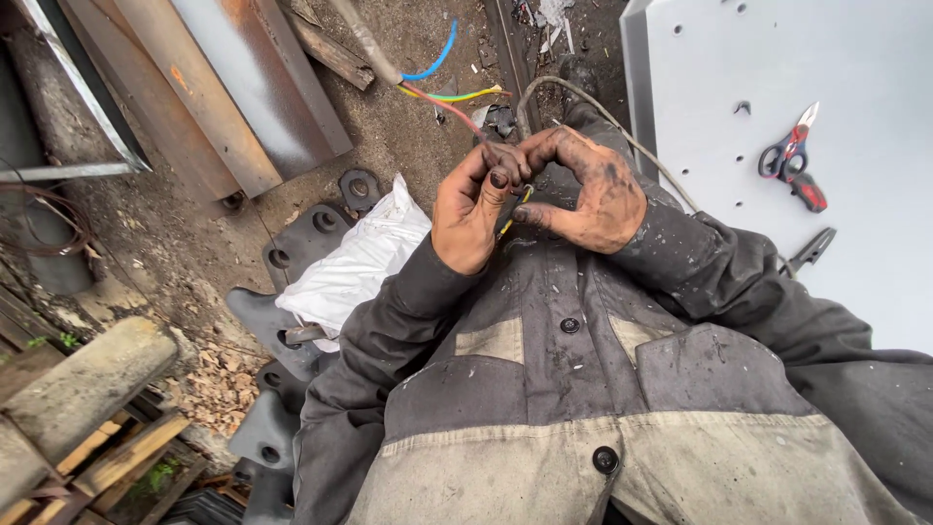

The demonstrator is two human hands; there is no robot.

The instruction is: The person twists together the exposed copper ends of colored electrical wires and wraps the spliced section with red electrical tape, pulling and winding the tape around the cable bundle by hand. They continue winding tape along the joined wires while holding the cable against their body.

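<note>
My left hand (467, 206) and my right hand (595, 188), both dirty, meet in front of my chest over my grey work jacket. Their fingertips pinch a thin wire between them; a yellow-green bit of it (516, 208) shows below the fingers. A red conductor (445, 105) runs from my fingers up to a thick grey cable (367, 41), whose stripped end also fans out a blue wire (435, 60) and a yellow-green wire (465, 95). A second grey cable (622, 131) loops behind my right hand.
Red-handled scissors (792, 156) lie on a white perforated panel (855, 214) at the right, with a dark tool (810, 251) near its edge. Rusty steel profiles (209, 92) lie at upper left, a white bag (358, 258) on dark metal brackets, wooden beams (87, 389) at lower left.
</note>
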